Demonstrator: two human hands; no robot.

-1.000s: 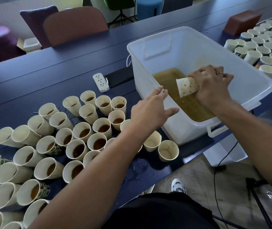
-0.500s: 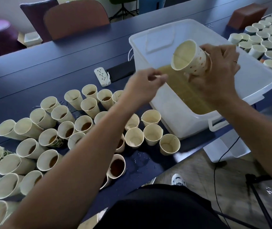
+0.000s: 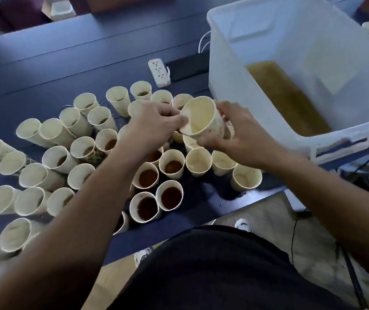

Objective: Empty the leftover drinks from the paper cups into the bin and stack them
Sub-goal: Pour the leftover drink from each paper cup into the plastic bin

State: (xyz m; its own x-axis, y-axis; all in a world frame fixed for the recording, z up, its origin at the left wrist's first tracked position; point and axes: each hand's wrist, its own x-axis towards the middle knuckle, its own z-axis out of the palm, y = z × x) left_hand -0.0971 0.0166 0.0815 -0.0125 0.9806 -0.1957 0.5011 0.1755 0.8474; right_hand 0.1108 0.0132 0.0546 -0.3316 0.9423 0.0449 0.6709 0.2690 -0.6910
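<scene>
An empty dotted paper cup point(image 3: 202, 118) is held tilted above the cluster of cups, just left of the white plastic bin point(image 3: 223, 86). My right hand point(image 3: 244, 139) grips it from the right and below. My left hand point(image 3: 154, 126) has curled fingers that pinch its left rim. Brown liquid point(image 3: 291, 101) lies in the bin's bottom. Below my hands stand cups with dark drink point(image 3: 147, 208) and several emptied cups point(image 3: 198, 163) near the table's front edge.
Several more paper cups point(image 3: 33, 195) crowd the dark blue table point(image 3: 67, 61) to the left. A white power strip point(image 3: 159, 72) and a flat black object point(image 3: 188, 66) lie behind them. A cable point(image 3: 294, 233) hangs to the floor at the right.
My right hand has lifted the emptied cup out of the bin, turned it mouth up and carried it left over the cups. My left hand has moved in to meet its rim.
</scene>
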